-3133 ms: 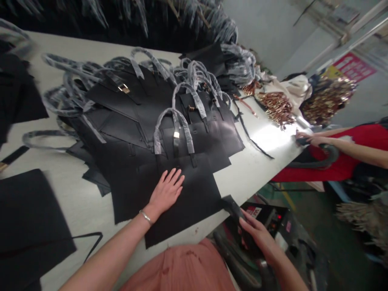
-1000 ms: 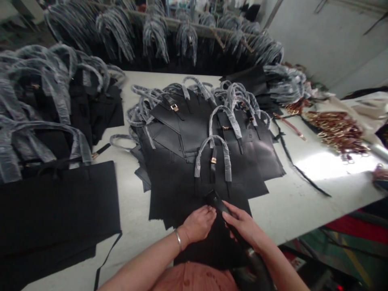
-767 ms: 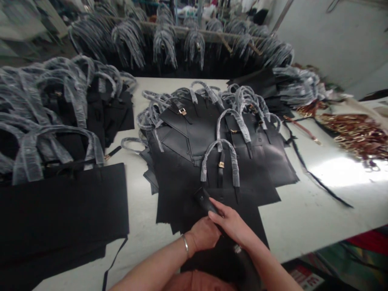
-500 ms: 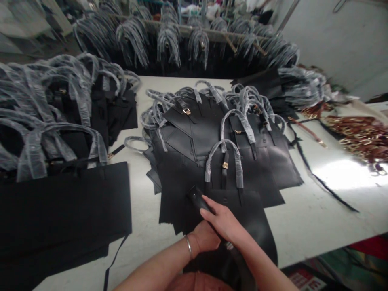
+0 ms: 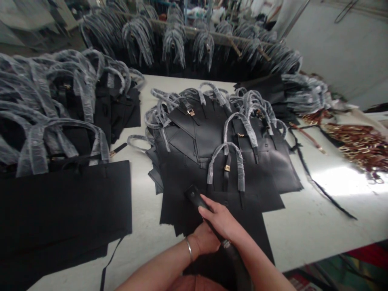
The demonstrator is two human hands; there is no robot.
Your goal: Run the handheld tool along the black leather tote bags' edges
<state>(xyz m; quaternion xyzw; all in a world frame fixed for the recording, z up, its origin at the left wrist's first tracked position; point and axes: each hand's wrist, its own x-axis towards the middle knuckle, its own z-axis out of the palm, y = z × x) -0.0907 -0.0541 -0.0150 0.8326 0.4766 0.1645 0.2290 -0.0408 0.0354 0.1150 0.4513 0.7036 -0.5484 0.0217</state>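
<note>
My right hand (image 5: 218, 217) is closed round a black strap (image 5: 194, 195), whose rounded end points up and left past the fingers. Beneath and just left of it, my left hand (image 5: 206, 239), with a bracelet on the wrist, is closed against the same strap; its fingers are partly hidden. A metal fitting (image 5: 226, 243) shows on the strap below the hands. Under both hands lies a black bag panel (image 5: 251, 218) with a plastic-wrapped handle (image 5: 227, 146) and a gold buckle (image 5: 227, 167) at its top edge.
More black panels with wrapped handles (image 5: 209, 129) spread beyond my hands. A second pile (image 5: 66, 202) fills the left of the white table (image 5: 145, 218). Brown straps with gold hooks (image 5: 357, 141) lie at the right, near a thin black strip (image 5: 324, 194). Hanging handles (image 5: 174, 44) line the back.
The view has shifted slightly. The strap's end has moved a little left over the panels; both hands keep nearly the same pose.
</note>
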